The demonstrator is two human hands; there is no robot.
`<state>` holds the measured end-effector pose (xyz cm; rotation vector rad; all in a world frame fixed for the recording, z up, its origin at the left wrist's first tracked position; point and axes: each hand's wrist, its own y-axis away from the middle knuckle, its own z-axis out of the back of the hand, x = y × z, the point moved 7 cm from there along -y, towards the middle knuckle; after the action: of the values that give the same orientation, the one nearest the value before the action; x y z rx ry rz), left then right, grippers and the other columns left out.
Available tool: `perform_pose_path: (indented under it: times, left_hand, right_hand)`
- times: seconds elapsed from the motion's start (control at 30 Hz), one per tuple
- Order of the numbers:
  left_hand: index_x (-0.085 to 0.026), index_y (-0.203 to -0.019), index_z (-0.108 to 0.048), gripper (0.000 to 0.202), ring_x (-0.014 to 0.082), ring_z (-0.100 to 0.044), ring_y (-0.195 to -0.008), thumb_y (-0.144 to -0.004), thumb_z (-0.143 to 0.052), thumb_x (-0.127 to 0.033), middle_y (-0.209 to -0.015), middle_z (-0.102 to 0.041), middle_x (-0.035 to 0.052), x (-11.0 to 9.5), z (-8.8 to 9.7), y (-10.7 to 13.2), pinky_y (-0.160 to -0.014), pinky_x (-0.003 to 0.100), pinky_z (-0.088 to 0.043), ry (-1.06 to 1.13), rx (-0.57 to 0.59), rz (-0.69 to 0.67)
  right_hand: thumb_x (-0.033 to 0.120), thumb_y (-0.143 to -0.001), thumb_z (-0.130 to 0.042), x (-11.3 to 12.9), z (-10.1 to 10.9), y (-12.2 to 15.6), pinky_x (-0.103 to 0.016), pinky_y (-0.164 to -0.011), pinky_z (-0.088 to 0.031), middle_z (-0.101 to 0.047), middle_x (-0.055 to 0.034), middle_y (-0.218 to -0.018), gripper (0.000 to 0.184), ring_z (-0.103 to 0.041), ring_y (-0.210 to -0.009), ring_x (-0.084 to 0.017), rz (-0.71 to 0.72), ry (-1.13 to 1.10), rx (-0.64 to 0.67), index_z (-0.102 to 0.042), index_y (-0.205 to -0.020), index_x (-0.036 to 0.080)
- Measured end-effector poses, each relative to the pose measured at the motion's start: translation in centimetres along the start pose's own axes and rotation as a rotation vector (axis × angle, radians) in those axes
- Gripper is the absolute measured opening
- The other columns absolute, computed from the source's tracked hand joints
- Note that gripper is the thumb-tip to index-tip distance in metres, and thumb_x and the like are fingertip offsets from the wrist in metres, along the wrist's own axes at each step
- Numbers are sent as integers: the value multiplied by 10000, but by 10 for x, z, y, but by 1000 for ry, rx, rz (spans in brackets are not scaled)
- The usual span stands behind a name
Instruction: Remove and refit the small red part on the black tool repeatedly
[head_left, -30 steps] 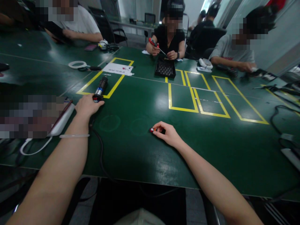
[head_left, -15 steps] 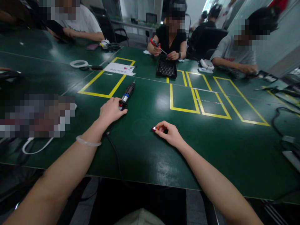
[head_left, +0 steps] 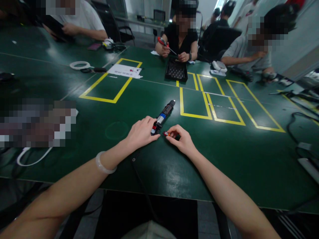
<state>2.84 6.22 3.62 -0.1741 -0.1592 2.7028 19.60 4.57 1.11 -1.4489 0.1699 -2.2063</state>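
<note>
Head view is showing the left hand [head_left: 141,134] just left of the centre of the frame, its fingers closing around the rear end of a black tool [head_left: 161,117] with a blue and silver band. The tool is occupying the middle of the frame, its narrow tip pointing to the upper right; whether it is touching the green table [head_left: 219,159] I cannot tell. Just right of it, the right hand [head_left: 183,141] is pinching a small red-and-orange piece [head_left: 166,134] between thumb and fingers, a slight gap separating piece and tool. A black cord [head_left: 142,184] is running down toward the bottom edge. Yellow tape outlines [head_left: 196,117] are marking the table right of centre. At top centre, a co-worker [head_left: 180,41] is holding a red-handled screwdriver [head_left: 163,42] above a black tray [head_left: 175,79].
</note>
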Motion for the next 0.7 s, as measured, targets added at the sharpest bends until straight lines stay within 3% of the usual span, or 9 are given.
perform_pose_path:
  times: [0.2, 0.5, 0.7]
  left_hand:
    - [-188, -1309, -512, 542, 275, -623, -1041, -858, -663, -447, -1269, -586, 105, -21, -2, 6, -862, 382, -497, 91, 22, -88]
    - [-175, -1295, -507, 536, 278, -615, -1034, -866, -651, -463, -1261, -579, 118, -26, -3, 6, -856, 383, -491, 80, 13, -132]
    - [-168, -1290, -512, 542, 278, -617, -1001, -860, -659, -462, -1250, -581, 115, -29, -2, 7, -841, 392, -492, 61, 5, -134]
  right_hand:
    - [256, -858, -681, 1, -1, 1, -280, -695, -473, -592, -6, -832, 154, -558, -719, -134, 22, 60, 16, -610, -984, 203]
    - [233, -897, -639, 5, -11, 1, -282, -703, -455, -582, -22, -886, 53, -554, -762, -157, 63, 263, 94, -595, -918, 213]
    - [235, -912, -644, 9, -12, 1, -301, -781, -479, -609, -55, -985, 50, -592, -876, -181, 84, 312, 76, -624, -876, 206]
